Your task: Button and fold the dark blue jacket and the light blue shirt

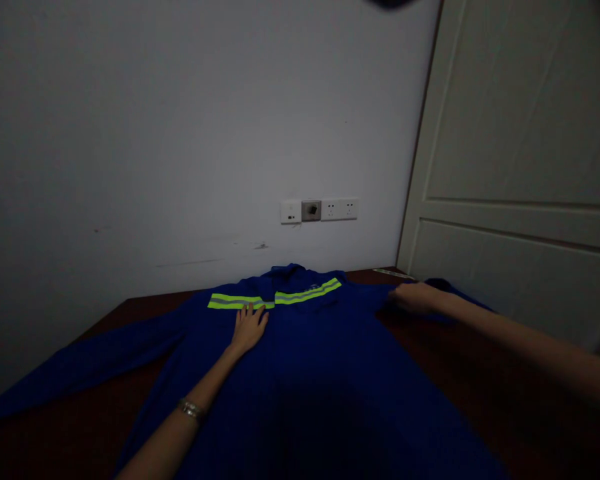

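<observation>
A blue work jacket (pixel 325 360) with a yellow-green reflective stripe (pixel 275 296) across the chest lies spread on a dark brown table (pixel 480 373). My left hand (pixel 249 327) rests flat on the jacket's chest just below the stripe, fingers stretched out; a bracelet sits on that wrist. My right hand (pixel 413 296) reaches to the jacket's right sleeve near the shoulder, fingers curled onto the cloth. The left sleeve (pixel 80 367) stretches out toward the table's left edge.
A white wall stands behind the table with a row of sockets (pixel 319 210). A white door (pixel 525 167) is on the right. A small flat object (pixel 393 273) lies at the table's far right corner.
</observation>
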Demonstrator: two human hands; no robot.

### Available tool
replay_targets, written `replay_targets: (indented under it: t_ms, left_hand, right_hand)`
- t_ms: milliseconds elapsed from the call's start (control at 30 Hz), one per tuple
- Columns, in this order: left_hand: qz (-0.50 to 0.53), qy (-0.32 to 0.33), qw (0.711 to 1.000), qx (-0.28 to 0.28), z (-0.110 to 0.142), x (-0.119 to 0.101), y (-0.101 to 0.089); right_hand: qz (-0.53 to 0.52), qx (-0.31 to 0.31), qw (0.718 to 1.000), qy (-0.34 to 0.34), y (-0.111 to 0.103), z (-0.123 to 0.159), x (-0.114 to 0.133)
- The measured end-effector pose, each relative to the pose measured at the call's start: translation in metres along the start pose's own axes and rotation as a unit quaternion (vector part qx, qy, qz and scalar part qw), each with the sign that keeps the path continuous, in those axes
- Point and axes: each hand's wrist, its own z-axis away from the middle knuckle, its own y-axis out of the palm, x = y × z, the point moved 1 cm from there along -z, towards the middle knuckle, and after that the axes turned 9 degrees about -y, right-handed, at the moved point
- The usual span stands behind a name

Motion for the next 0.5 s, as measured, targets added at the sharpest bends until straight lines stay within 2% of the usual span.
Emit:
replay_targets:
  t_ms: [33,100,200,333,500]
  left_hand:
    - [0.008,0.014,1.000,-0.013,0.002,0.000,-0.002]
    - [0.029,0.059,0.998,-0.022,0.007,0.003,-0.007]
    - [0.052,0.131,0.989,0.036,0.020,0.016,-0.021]
    - [0.027,0.166,0.978,0.122,0.051,0.046,-0.060]
    - [-0.021,0.230,0.960,0.158,0.111,0.085,-0.125]
  right_hand:
    - [0.021,0.019,0.999,-0.034,0.002,0.005,0.018]
    - [0.054,0.041,0.996,-0.058,0.005,0.019,0.048]
    - [0.073,0.045,0.995,-0.053,0.009,0.044,0.079]
    - [0.070,0.024,0.996,-0.060,0.017,0.076,0.096]
    - [0.047,-0.003,0.997,-0.062,0.029,0.112,0.102]
